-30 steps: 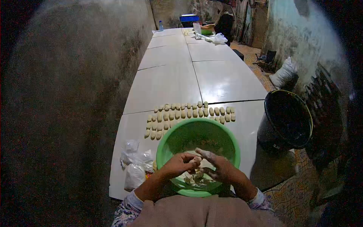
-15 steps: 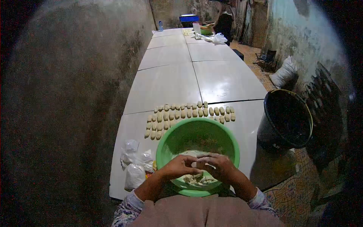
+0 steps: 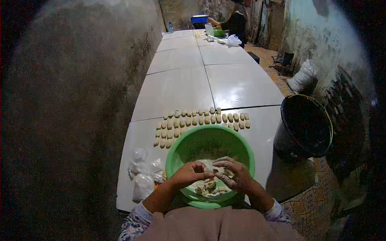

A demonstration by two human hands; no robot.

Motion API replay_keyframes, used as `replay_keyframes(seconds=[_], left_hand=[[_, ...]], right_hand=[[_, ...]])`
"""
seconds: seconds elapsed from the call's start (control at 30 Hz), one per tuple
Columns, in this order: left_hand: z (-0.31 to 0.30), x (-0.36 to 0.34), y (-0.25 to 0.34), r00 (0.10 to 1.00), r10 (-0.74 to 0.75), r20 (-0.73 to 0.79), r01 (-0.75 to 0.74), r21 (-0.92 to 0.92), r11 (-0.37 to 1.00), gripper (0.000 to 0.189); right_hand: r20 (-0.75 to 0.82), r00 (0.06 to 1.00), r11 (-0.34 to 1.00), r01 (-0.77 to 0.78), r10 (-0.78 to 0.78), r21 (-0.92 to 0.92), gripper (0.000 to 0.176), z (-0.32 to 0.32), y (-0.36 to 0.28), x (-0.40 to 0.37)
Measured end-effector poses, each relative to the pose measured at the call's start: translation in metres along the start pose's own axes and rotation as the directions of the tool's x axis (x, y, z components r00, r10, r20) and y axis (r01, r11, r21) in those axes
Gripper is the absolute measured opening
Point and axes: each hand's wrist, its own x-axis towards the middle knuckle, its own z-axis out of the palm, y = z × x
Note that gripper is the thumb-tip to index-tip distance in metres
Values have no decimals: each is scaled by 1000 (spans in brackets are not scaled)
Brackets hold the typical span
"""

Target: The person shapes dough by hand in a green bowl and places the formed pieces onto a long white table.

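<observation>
Both my hands are over a large green bowl (image 3: 211, 140) that holds white flour and pale dough pieces (image 3: 209, 187). My left hand (image 3: 191, 174) has its thumb and fingers closed on a small pale dough lump (image 3: 209, 170). Facing it, my right hand (image 3: 234, 174) has its flour-dusted fingers apart, the tips close to that lump. Beyond the bowl, rows of small oblong dough pieces (image 3: 194, 120) lie on the white table (image 3: 169, 90).
Left of the bowl are plastic bags of white powder (image 3: 143, 186). A black bucket (image 3: 306, 126) stands at the right edge. At the far end are a person (image 3: 237, 25), another green bowl (image 3: 219, 33), a blue crate (image 3: 200, 19) and a bottle (image 3: 171, 27). A white sack (image 3: 302, 76) rests by the wall.
My hands have moved slightly apart, and the fingers of my right hand have spread. More of the dough in the bowl shows. The far person's arm now reaches out to the left.
</observation>
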Motion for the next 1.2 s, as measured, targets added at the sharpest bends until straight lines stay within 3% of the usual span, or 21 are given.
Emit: replay_keyframes(seconds=[0.1, 0.2, 0.23, 0.37, 0.5, 0.6, 0.67, 0.8, 0.93, 0.97, 1.03, 1.2], left_hand=[[-3, 4, -9, 999, 42, 23, -41, -47, 998, 18], [-5, 4, -9, 999, 45, 22, -44, -16, 999, 17], [-5, 3, -8, 1000, 25, 10, -25, 36, 999, 17], [-7, 9, -25, 989, 144, 24, -139, -151, 979, 16], [-5, 10, -24, 993, 114, 14, -112, -105, 988, 16], [-4, 11, -24, 975, 185, 124, -167, -142, 976, 19], [3, 4, -11, 993, 113, 32, -110, -84, 990, 24], [0, 6, -13, 992, 71, 106, -76, 40, 996, 27], [2, -1, -1, 992, -25, 127, 1, 191, 982, 29], [3, 0, -3, 992, -25, 127, 0, 192, 981, 29], [5, 3, -9, 989, 99, 107, -96, -31, 995, 28], [2, 3, -7, 998, -45, 45, 42, 56, 998, 28]], right_hand=[[-12, 1000, 1000, -25, 25, 19, 25, 0, 0, 0], [139, 990, 996, 3, 9, -87, 24, 0, 10, -2], [138, 990, 996, 3, 10, -87, 24, 0, 7, -1], [70, 996, 994, -39, 46, -103, 39, 1, 0, -1], [117, 992, 998, -32, 39, -56, 47, -2, -1, 0], [103, 994, 995, -24, 34, -97, 44, -1, 2, 0], [85, 996, 997, -23, 29, -68, 41, -1, 1, 0], [-23, 994, 991, -108, 110, 75, 35, 1, -4, 0], [55, 998, 999, -13, 15, -35, 19, 0, 9, -2], [55, 998, 999, -13, 14, -34, 19, 1, 11, -3], [-39, 998, 997, -56, 54, -49, 20, 3, 15, -4], [-31, 998, 998, -64, 64, -19, 25, 2, 16, -5]])
